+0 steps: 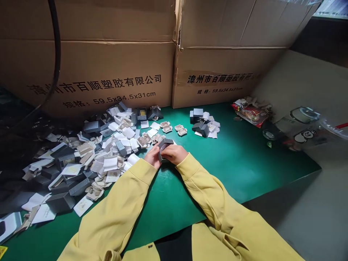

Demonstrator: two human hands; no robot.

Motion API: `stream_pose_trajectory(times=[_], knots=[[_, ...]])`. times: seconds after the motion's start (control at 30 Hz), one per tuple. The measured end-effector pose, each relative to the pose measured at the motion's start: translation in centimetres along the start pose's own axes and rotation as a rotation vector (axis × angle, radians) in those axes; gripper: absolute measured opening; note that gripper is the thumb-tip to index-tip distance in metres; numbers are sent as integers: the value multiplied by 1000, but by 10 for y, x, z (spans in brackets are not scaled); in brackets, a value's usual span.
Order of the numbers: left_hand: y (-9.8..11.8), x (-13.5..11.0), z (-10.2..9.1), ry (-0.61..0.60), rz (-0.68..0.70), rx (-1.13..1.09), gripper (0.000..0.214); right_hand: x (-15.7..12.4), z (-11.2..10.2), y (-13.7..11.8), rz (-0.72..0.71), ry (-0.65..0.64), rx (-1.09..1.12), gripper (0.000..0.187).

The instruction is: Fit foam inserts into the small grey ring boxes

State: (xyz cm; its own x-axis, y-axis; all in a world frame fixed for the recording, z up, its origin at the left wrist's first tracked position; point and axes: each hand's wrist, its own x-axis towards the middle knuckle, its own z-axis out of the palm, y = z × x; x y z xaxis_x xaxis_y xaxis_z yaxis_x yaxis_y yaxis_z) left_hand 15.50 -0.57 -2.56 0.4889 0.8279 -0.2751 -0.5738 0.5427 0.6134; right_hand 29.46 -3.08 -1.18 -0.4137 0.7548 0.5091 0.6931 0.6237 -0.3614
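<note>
1. The left hand (152,156) and the right hand (174,153) met over the green desk (239,159), both wrapped around one small grey box (164,144).
2. The fingers of both hands were curled narrow on the box, the left at its near left side, the right along its right side; the box sat tilted, its top edge showing above the knuckles.
3. Yellow sleeves (130,203) ran back from both wrists toward the camera.
4. Just left of the hands lay a wide heap of grey boxes and white cards (89,163), spread across the desk.
5. A smaller cluster of grey boxes (202,123) sat well apart beyond the right hand.
6. Two beige inserts (181,129) lay between heap and cluster.
7. Two large cardboard cartons (108,54) stood along the far edge of the desk.
</note>
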Motion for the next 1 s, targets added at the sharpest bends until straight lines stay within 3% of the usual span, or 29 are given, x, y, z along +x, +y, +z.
stream_pose_trajectory(times=[0.2,0.4,0.57,1.0], knots=[[2,-2,1,-14,-12,-7,30,0,-16,-4,66,72,-7,23],[6,-6,9,21,-10,-54,26,0,-19,-16,209,86,-268,25],[5,-8,11,14,-11,-48,25,2,-17,-19,256,20,-381,25],[-1,-4,7,19,-16,-17,28,5,-12,-20,364,-161,-431,32]])
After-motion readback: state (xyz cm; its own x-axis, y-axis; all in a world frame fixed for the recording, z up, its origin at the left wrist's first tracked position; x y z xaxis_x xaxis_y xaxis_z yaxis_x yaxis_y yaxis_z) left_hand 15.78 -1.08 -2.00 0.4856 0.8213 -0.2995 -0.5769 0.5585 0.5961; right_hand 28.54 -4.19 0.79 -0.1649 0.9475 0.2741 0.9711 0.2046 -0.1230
